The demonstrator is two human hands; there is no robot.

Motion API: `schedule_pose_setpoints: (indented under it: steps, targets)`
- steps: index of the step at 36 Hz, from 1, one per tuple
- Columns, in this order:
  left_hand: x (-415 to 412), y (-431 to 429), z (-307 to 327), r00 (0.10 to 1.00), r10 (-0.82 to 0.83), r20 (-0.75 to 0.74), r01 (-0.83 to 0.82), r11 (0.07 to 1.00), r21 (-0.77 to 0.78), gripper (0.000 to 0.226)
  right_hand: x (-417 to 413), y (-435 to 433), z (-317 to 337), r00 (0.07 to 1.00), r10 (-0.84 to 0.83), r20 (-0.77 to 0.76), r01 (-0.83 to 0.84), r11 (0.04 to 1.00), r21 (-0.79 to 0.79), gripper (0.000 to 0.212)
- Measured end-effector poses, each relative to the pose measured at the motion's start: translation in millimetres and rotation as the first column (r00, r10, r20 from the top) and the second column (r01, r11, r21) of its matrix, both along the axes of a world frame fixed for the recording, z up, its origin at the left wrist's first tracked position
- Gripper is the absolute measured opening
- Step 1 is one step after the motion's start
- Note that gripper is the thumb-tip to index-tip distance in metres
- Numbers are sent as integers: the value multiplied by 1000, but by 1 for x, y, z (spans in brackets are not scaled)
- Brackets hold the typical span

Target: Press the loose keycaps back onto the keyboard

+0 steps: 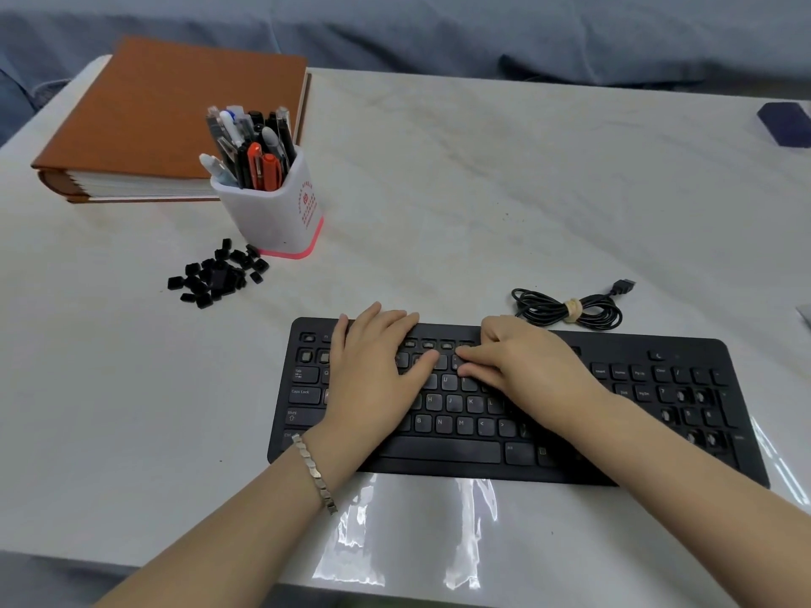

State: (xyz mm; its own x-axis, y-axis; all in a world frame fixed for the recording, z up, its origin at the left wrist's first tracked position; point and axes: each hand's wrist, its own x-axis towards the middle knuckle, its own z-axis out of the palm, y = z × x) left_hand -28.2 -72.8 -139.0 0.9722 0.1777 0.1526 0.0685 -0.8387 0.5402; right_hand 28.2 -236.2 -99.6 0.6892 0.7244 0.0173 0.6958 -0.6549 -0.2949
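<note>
The left hand (pixel 373 379) lay flat on the keyboard (pixel 447 452), fingers straight, while the right hand (pixel 526 366) pressed outstretched fingertips (pixel 463 354) on its number row; whether a cap sat beneath them could not be told. The loose keycaps (pixel 217 274) lay heaped beyond the keyboard's far-left corner, nearer the left hand, with bare table (pixel 482 190) between and a pen holder (pixel 276 212) just behind.

Your flat black plastic keyboard (pixel 443 452) lies on the desk (pixel 439 190), several sockets bare; small black keycaps (pixel 217 274) sit heaped beyond its left end.
</note>
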Motion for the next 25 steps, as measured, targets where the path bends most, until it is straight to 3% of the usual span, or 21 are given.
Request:
schedule_pose_setpoints:
  steps: [4,8,10,20,22,25]
  targets:
    - [0,0,0,1000,2,-8,-1,1000,8,46,-3,2,0,999,-36,28,36,999,14,23]
    - [2,-4,3,999,30,-34,-31,1000,-1,50,-2,7,3,993,-99,-68,87,984,-154,30]
    - [4,-7,4,996,51,-69,-50,999,18,55,-1,9,4,989,-118,-93,101,981,-166,29]
    - [16,-15,15,967,117,-228,-118,993,8,57,-3,-9,-1,946,-182,-269,200,979,41,37]
    - [19,-16,17,954,114,-279,-118,993,2,55,-4,-17,1,903,-301,-308,364,915,172,34]
    - [22,-17,19,935,108,-339,-115,993,0,53,-5,-29,6,708,-433,-559,652,705,280,24]
